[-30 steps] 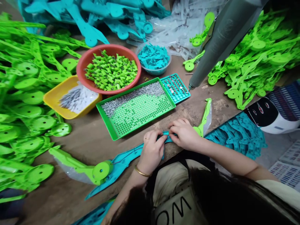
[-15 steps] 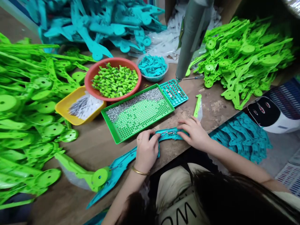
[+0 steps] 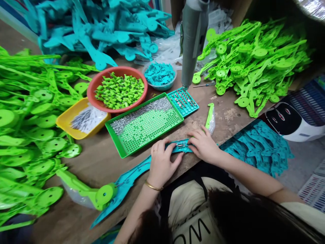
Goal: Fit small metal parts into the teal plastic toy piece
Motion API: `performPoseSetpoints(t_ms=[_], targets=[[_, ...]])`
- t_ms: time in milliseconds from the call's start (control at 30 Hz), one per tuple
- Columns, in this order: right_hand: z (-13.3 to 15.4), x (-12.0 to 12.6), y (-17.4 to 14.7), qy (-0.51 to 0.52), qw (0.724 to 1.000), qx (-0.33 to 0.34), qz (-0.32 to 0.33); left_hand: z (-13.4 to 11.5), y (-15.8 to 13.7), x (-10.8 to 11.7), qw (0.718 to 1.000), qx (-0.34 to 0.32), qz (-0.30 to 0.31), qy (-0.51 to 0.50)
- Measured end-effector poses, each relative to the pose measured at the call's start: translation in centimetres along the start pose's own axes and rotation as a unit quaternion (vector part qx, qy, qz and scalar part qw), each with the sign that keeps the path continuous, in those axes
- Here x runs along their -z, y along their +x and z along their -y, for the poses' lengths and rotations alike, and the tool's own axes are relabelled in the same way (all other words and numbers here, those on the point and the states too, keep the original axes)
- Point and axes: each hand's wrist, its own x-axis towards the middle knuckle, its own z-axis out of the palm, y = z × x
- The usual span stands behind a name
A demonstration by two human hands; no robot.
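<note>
The teal plastic piece (image 3: 132,176) lies along the table edge (image 3: 228,135), both hands (image 3: 162,162) (image 3: 203,145) pinching it.

surface: worn wooden table (image 3: 101,159) | floor: grey (image 3: 302,166) | light: even

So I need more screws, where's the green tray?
In the head view, the green tray lies mid-table, just beyond the left hand, beside the red bowl.
</note>
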Motion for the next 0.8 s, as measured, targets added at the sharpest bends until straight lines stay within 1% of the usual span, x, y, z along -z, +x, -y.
performPoseSetpoints(t_ms=[200,300,533,700,800], targets=[[-1.0,0.2,0.9,-0.031,0.995,0.093,0.036,0.6,-0.2,-0.6,1.0,-0.009,-0.019,0.004],[-1.4,0.6,1.4,-0.031,0.99,0.12,0.063,0.6,-0.2,-0.7,0.999,-0.012,-0.033,-0.005],[-1.8,1.5,2.6,-0.038,0.979,0.152,0.129,0.6,-0.3,-0.9,0.999,-0.008,-0.036,-0.014],[-2.3,2.1,3.1,-0.006,0.973,0.184,0.142,0.7,-0.4,-1.0,0.999,-0.002,-0.04,-0.017],[-2.2,2.1,3.0,-0.015,0.977,0.168,0.133,0.7,-0.3,-0.9,0.999,-0.002,-0.037,-0.02]])
